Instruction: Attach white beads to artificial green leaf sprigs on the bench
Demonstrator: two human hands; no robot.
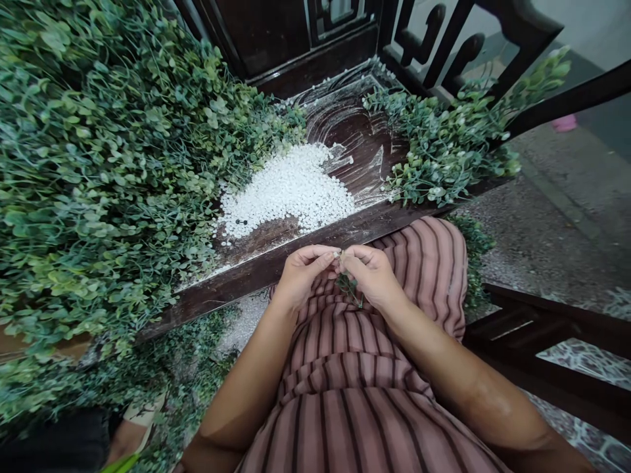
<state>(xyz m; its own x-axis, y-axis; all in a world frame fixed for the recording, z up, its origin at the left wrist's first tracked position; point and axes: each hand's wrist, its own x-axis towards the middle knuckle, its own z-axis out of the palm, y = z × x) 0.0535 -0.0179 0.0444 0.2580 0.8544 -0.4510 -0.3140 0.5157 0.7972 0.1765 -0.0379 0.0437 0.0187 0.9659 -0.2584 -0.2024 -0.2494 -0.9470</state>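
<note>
My left hand [303, 272] and my right hand [373, 276] meet over my striped lap, fingertips pinched together. Between them hangs a small green artificial sprig [348, 286]; the right hand grips its stem, and the left pinches something tiny at the sprig's top that I cannot make out. Just beyond my hands, on a dark wooden bench [276, 263], lies a heap of small white beads [290, 190].
A big mass of green artificial foliage [98, 164] covers the bench's left side and spills to the floor. A smaller pile of sprigs [444, 141] lies at the right. Dark carved bench back [345, 33] behind. Speckled floor [557, 230] and another wooden piece [542, 341] lie at the right.
</note>
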